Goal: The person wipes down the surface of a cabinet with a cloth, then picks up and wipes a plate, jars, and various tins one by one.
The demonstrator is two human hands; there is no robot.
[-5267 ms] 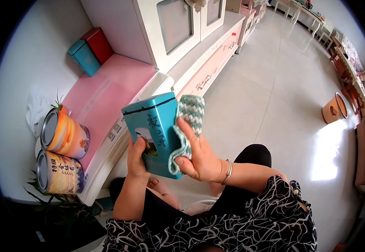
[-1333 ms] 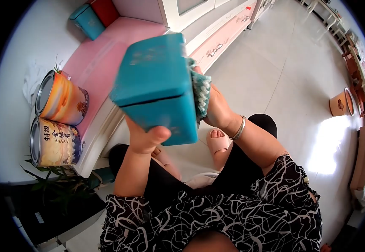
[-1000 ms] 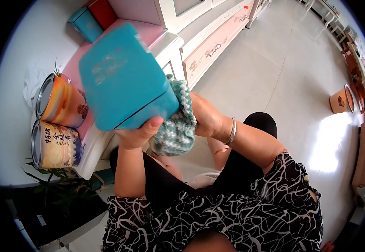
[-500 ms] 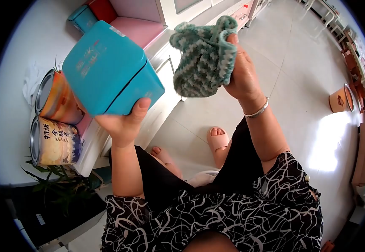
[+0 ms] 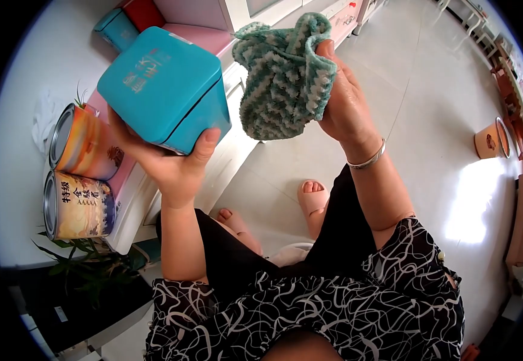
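A teal lidded box (image 5: 159,84) with rounded corners and metallic characters on its lid rests tilted in my left hand (image 5: 180,171). The thumb presses its near side; the other fingers reach around and under it, partly hidden. Bunched in my right hand (image 5: 348,102) is a green and white textured cleaning cloth (image 5: 285,78), held to the right of the box and apart from it. Close to my left hand stand an orange tin (image 5: 90,144) and a printed tin (image 5: 84,204) with dark characters.
Another teal box (image 5: 117,29) and a red box (image 5: 143,13) sit at the back of the pink shelf (image 5: 195,39). A potted plant (image 5: 77,259) is below left. An orange bucket (image 5: 489,141) stands on the tiled floor (image 5: 394,150) at right.
The teal box has turned slightly in my left hand, its lid characters now sharper. My right hand has shifted a little left and up with the cloth.
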